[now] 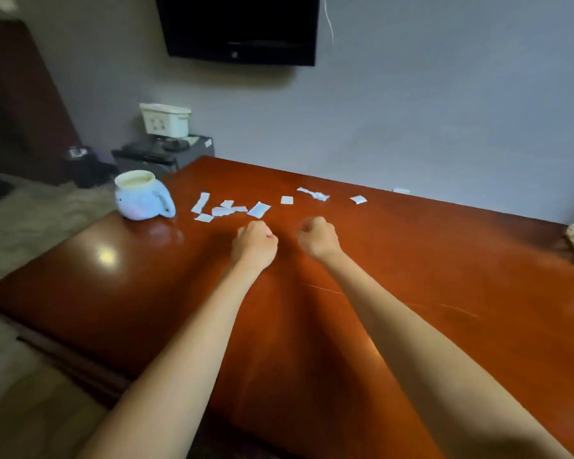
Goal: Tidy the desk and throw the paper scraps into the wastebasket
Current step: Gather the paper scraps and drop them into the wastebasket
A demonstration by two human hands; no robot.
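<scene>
Your left grip point(256, 238) and right grip point(317, 236) are curled into fists over the shiny red-brown wooden table point(411, 260), and the small white torn paper scraps point(258, 209) lie on it just past them, beside the pale blue round cup point(140, 198).

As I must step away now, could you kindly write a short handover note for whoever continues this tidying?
Hands: left hand and right hand are both curled into fists above the desk, with no scrap visible in either.
Things: paper scraps cluster beside the mug-shaped container at the desk's left corner; others lie rightward, out to the far-right scrap.
Done: nothing visibly binned.
Left: gather all scraps and drop them in the wastebasket, probably that container.
</scene>
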